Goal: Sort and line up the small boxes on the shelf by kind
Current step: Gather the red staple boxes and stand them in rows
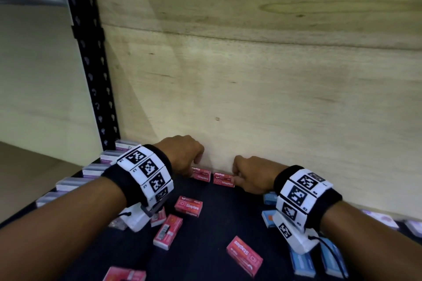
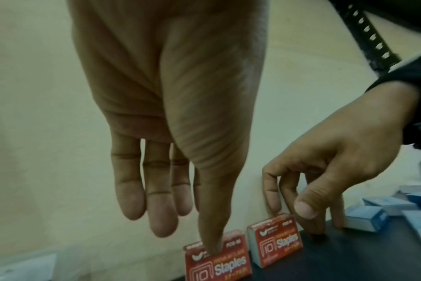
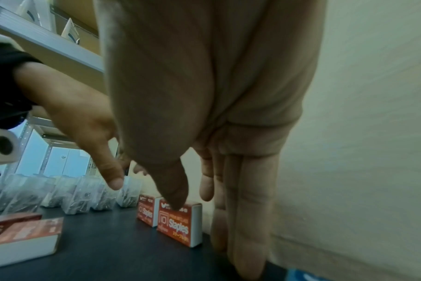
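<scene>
Two red "Staples" boxes stand upright side by side against the wooden back wall, the left one [image 1: 202, 174] [image 2: 218, 264] and the right one [image 1: 224, 180] [image 3: 180, 226]. My left hand [image 1: 196, 164] [image 2: 187, 228] hangs over the left box with straight fingers; its thumb reaches the box's top edge. My right hand [image 1: 236, 174] [image 3: 197, 201] is at the right box's right end. Its thumb touches the top front edge, and its straight fingers reach down to the shelf beside the box. Several more red boxes [image 1: 189, 206] lie loose on the black shelf [image 1: 228, 212].
A row of clear and purple boxes [image 1: 91, 170] [image 3: 84, 194] runs along the left edge. Blue boxes [image 1: 301, 264] [image 2: 365, 216] lie at the right. The wooden back wall [image 1: 251, 75] closes the rear, and a black perforated post [image 1: 91, 64] stands at the back left.
</scene>
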